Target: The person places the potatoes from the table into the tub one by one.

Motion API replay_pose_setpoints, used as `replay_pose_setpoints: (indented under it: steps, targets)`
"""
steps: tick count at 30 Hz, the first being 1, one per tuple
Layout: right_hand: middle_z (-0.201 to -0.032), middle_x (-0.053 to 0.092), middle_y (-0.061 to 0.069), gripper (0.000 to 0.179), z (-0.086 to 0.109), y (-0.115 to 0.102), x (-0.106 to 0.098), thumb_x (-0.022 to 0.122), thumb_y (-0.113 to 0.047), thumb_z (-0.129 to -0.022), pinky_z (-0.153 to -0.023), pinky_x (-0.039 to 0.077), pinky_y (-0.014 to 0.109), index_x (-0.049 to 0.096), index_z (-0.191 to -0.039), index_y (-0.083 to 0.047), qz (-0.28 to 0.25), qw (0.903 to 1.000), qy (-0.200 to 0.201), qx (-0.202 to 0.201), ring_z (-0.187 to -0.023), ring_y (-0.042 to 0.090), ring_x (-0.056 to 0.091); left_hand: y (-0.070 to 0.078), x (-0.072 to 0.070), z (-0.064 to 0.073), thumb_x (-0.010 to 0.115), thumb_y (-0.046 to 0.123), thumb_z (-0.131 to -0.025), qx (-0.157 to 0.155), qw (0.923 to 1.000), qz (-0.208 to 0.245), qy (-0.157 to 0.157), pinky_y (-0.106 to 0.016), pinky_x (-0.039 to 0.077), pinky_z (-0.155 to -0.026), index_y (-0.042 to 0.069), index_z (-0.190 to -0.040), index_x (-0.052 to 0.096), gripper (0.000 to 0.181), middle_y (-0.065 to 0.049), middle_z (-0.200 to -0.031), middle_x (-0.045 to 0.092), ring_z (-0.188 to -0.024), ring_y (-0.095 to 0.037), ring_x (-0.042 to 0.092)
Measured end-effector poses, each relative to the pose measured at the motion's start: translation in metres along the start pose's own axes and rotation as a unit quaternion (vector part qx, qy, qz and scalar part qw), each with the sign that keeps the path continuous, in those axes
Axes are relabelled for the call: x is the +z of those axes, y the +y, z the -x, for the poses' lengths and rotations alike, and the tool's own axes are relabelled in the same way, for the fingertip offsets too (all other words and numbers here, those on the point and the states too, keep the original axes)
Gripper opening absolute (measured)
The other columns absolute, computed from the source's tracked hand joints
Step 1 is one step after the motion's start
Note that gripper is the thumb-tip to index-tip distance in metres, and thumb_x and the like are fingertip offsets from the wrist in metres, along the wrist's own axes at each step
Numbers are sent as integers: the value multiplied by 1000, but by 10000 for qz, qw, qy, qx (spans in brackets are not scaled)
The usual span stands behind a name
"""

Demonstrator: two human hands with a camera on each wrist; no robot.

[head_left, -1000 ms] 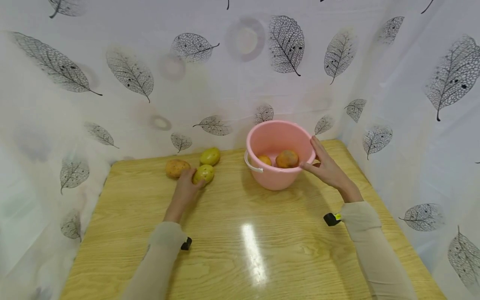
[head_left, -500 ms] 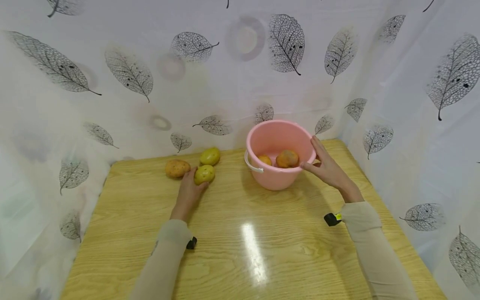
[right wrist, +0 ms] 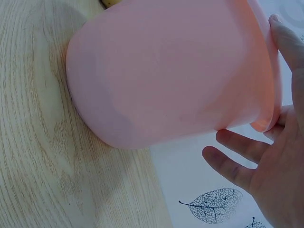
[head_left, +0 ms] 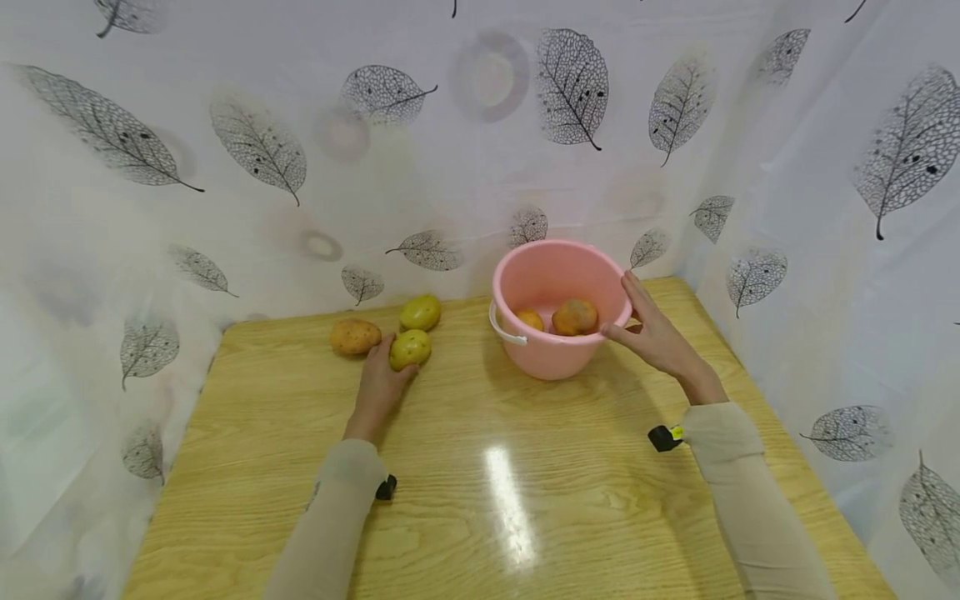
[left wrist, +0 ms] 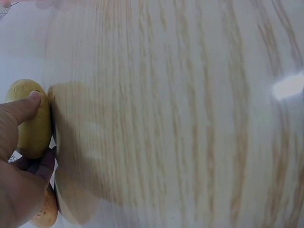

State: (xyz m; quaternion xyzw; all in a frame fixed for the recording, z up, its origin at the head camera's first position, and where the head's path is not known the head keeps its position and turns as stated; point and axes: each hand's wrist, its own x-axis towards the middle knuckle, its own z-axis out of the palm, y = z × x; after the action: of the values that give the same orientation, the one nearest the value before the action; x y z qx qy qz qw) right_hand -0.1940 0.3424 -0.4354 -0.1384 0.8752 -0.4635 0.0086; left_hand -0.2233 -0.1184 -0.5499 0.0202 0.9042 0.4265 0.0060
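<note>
In the head view my left hand (head_left: pixel 381 387) grips a yellow-green potato (head_left: pixel 410 348) on the table, its thumb on the near side. In the left wrist view the thumb lies across this potato (left wrist: pixel 35 123), fingers below it. A browner potato (head_left: pixel 355 337) lies left of the hand; another yellow-green potato (head_left: pixel 420 312) sits just behind the held one. My right hand (head_left: pixel 660 340) touches the right rim of a pink bucket (head_left: pixel 551 362), thumb and fingers spread and mostly straight. Inside the bucket are a brownish-orange roundish thing (head_left: pixel 575 318) and a smaller-looking, partly hidden orange one (head_left: pixel 530 320).
The wooden table (head_left: pixel 450 475) ends at a pale curtain (head_left: pixel 450 167) with leaf prints, close behind the potatoes and bucket and along both sides. A white handle (head_left: pixel 504 329) hangs on the bucket's left side.
My left hand has moved slightly right and settled around the near yellow-green potato, which has shifted a little to the right. The right hand and bucket have stayed put.
</note>
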Motion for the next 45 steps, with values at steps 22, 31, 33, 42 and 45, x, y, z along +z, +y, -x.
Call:
replay_pose_setpoints:
  steps: [22, 31, 33, 42, 45]
  targets:
    - [-173, -7, 5, 97, -1, 2, 3, 71, -17, -99, -92, 48, 12, 2, -167, -16, -104, 9999, -29, 12, -146, 42, 37, 9, -8, 9, 76, 36, -95, -728, 9882, 1347, -38, -50, 30, -121, 6, -160, 34, 84, -17, -161, 39, -144, -34, 39]
    - [-172, -8, 5, 97, -1, 2, 1, 71, -19, -100, -91, 47, 11, 1, -167, -15, -21, 9999, -31, 95, -146, 42, 36, 26, -26, 5, 77, 34, -95, -305, 9931, 1128, 104, -52, 30, -121, 2, -159, 35, 83, -21, -159, 40, -144, -38, 39]
    - [-172, -8, 5, 96, -1, 2, 1, 71, -19, -100, -91, 47, 11, 1, -167, -15, -25, 10000, -27, 82, -146, 42, 37, 31, -30, 4, 77, 33, -95, -204, 9945, 1007, 183, -52, 31, -120, 1, -157, 38, 81, -22, -157, 42, -144, -38, 40]
    - [-172, -7, 5, 96, -1, 1, 0, 70, -18, -100, -91, 47, 11, 1, -167, -14, -45, 10000, -27, 38, -146, 41, 37, 68, -53, 9, 79, 33, -94, -88, 9946, 969, 353, -52, 33, -119, -1, -157, 38, 82, -23, -158, 42, -143, -38, 40]
    - [-172, -7, 5, 96, -1, 2, 0, 70, -19, -100, -91, 47, 10, 1, -167, -14, -35, 10000, -29, 44, -146, 42, 36, 78, -62, 10, 79, 33, -94, -5, 9942, 999, 394, -51, 36, -117, -1, -157, 38, 83, -23, -159, 41, -141, -38, 43]
